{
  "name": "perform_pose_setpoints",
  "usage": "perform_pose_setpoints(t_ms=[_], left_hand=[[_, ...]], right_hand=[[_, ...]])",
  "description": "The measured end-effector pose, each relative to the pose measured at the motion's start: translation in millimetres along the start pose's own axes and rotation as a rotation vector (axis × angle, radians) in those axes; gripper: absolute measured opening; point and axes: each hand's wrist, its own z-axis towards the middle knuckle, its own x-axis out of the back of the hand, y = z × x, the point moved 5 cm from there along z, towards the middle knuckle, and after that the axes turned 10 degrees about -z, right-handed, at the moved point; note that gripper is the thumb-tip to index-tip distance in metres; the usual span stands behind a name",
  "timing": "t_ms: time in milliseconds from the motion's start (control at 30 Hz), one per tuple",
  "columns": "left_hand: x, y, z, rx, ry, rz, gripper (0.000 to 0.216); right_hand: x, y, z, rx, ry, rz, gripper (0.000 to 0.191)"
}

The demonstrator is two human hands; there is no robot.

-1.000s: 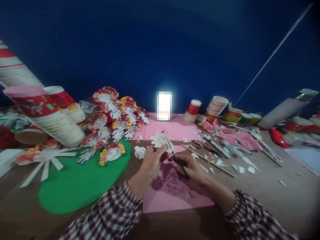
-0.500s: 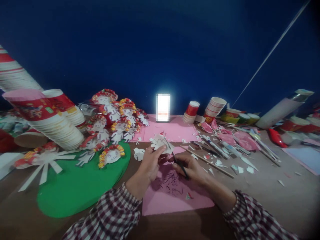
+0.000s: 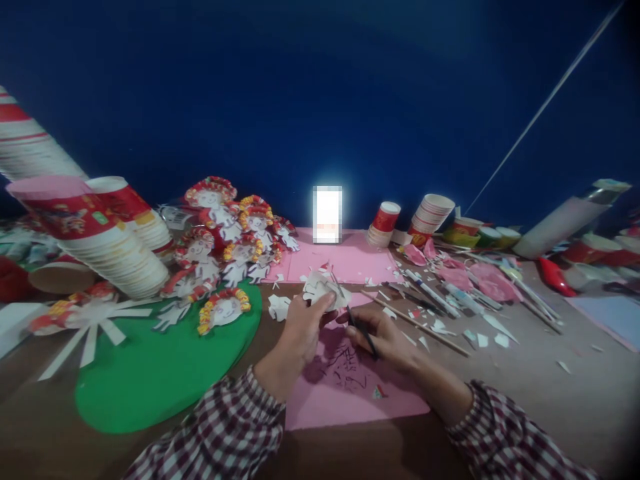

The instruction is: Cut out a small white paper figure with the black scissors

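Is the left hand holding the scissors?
No, the right hand holds the scissors; the left hand holds white paper.

Left of the pink sheet (image 3: 310, 407), the left sleeve (image 3: 215, 427) is checked in maroon and white, its cuff (image 3: 259, 385) puckered. Right of it, the right sleeve (image 3: 505, 433) bears the same checks and a gathered cuff (image 3: 469, 408). The left hand (image 3: 303, 327), right hand (image 3: 385, 339) and both wrists (image 3: 275, 370) are bare.

On the tabletop (image 3: 540, 407) before you: one sheet (image 3: 310, 410), a second sheet (image 3: 360, 262) behind it; paper cut-out (image 3: 314, 285) in your left fingers (image 3: 319, 308), scissors (image 3: 369, 340) in your right fingers (image 3: 376, 323). To your left: one mat (image 3: 150, 393), paper figures (image 3: 223, 311) on and behind it, cup stacks (image 3: 117, 250) behind. To your right: stick (image 3: 425, 325), pens (image 3: 434, 295), scraps (image 3: 483, 340).
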Motion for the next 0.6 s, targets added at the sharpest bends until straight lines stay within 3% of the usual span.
perform_pose_setpoints(t_ms=[600], left_hand=[[-4.7, 1.7, -3.3, 0.009, -0.038, -0.027, 0.028]], right_hand=[[2.2, 0.5, 0.8, 0.038, 0.012, -0.052, 0.038]])
